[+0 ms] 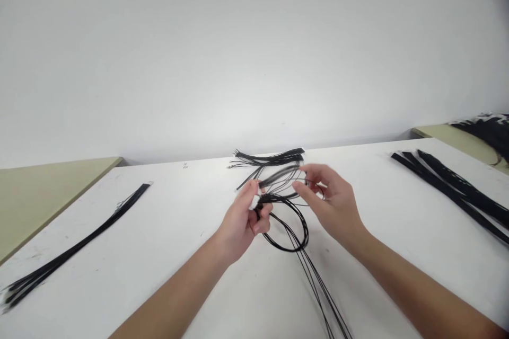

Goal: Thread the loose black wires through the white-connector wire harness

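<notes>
In the middle of the head view my left hand (252, 212) is closed on a bundle of thin black wires (306, 230), with a small white piece showing at its fingers. Part of the bundle curves into a loop below the hands, and several strands run down to the bottom edge. My right hand (328, 188) pinches black strands that stretch across from the left hand; they are blurred. Just beyond the hands, a short stack of black wires (274, 159) lies on the white table (178, 238).
Another black wire bundle (91, 238) lies along the table's left side. Several thicker black bundles (457, 185) lie on the right. Yellowish boards (43, 185) adjoin the table at both sides, the right one bearing a dark pile (487, 132). A pale wall (254, 53) stands behind.
</notes>
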Demonstrator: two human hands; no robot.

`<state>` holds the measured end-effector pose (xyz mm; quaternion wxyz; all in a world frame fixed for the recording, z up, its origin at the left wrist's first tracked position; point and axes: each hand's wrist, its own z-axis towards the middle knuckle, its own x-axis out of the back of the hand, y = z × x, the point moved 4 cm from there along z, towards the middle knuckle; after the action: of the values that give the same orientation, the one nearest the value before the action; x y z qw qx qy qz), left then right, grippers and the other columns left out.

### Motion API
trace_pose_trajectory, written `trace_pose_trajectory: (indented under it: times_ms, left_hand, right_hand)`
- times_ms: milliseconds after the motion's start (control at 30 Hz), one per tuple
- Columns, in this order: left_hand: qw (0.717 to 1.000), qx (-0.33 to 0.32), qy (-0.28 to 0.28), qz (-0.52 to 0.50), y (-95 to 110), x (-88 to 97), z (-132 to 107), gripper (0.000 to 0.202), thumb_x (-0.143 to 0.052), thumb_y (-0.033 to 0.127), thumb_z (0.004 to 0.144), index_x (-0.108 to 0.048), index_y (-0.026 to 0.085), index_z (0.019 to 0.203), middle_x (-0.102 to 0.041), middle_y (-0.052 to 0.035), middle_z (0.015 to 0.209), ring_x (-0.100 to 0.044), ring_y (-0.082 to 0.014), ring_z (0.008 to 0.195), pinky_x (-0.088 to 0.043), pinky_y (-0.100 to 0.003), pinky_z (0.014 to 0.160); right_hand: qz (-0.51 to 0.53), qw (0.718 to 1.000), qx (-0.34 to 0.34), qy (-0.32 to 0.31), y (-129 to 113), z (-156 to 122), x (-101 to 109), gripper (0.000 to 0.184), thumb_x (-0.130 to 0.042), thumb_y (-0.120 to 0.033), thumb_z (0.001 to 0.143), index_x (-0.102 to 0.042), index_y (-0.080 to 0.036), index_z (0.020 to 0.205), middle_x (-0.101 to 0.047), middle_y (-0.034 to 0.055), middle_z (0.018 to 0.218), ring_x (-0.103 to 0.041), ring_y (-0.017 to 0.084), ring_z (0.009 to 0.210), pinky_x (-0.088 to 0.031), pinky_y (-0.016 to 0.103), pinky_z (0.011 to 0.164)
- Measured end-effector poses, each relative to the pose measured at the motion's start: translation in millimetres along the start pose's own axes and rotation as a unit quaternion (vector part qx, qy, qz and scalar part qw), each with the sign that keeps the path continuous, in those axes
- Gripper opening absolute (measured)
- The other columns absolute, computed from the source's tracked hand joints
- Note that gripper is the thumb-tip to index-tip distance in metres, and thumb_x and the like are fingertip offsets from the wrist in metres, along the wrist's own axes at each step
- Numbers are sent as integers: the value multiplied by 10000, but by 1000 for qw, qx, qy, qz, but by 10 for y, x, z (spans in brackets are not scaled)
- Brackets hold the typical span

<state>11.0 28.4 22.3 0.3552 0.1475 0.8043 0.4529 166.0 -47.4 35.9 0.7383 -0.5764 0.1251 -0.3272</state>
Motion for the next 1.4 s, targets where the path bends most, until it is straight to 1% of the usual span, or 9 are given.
trace_pose_trajectory:
  times_ms: [67,100,200,267,700,933,1100,1233,1400]
  left_hand:
    - [999,-11,11,-42,45,35,1,274,-488,485,884,-394,233,835,-413,77,559,-261,-36,372,-281,-193,454]
    - [998,-14,12,-58,62,49,3,249,-495,460,887,-402,234,835,-403,79,557,-257,-37,370,-285,-194,451]
    - [996,-9,0,-92,78,67,14,211,-493,413,897,-417,229,828,-393,79,549,-262,-41,367,-272,-196,440]
    - [995,8,-18,-100,55,55,17,220,-471,422,907,-429,220,830,-396,77,538,-270,-41,362,-265,-199,440]
    - [991,87,-86,61,-70,-1,3,501,-288,605,905,-528,177,805,-496,13,484,-314,-64,334,-258,-234,449]
    - [983,132,-113,-60,-111,-4,-11,517,-350,591,897,-581,151,757,-330,69,404,-244,-38,287,-239,-186,379]
    - [970,107,-143,-168,-74,-30,-31,447,-354,525,927,-574,163,785,-256,92,421,-183,-27,293,-259,-160,365]
    - [962,102,-157,-199,-64,-53,-49,451,-336,524,933,-569,174,772,-244,91,422,-178,-30,292,-261,-158,362]
    - [958,101,-164,-211,-73,-49,-41,457,-340,526,931,-563,175,742,-252,92,419,-186,-34,287,-260,-164,362]
  right_hand:
    - [13,999,-44,28,22,41,72,519,-735,-450,689,-515,-262,1120,-540,14,913,-503,133,701,-445,269,603]
    - [34,996,-87,-5,53,58,64,565,-734,-478,680,-490,-266,1144,-538,2,881,-497,123,657,-437,265,572]
    - [152,943,-217,-201,125,38,-87,427,-637,-547,757,-539,-233,1030,-485,-56,657,-412,74,462,-351,236,455]
    - [222,905,-242,-269,123,17,-159,357,-602,-540,795,-574,-193,874,-468,-63,585,-384,53,401,-305,221,419]
    - [327,906,-232,-135,141,49,-156,318,-687,-479,750,-641,-166,783,-522,-47,542,-475,61,425,-414,207,455]
    - [339,902,-222,-150,121,30,-184,262,-664,-425,792,-629,-186,894,-579,-38,649,-544,66,521,-471,226,583]
    - [263,944,-123,-158,82,5,-192,327,-687,-318,787,-535,-241,1067,-593,-38,710,-581,112,664,-488,283,691]
    - [104,979,60,-162,15,-61,-216,255,-656,-234,800,-544,-225,1030,-627,17,823,-591,151,775,-488,328,757]
    - [-33,940,320,-111,-114,-151,-210,205,-595,-108,797,-587,-213,972,-647,51,854,-596,173,790,-498,334,697]
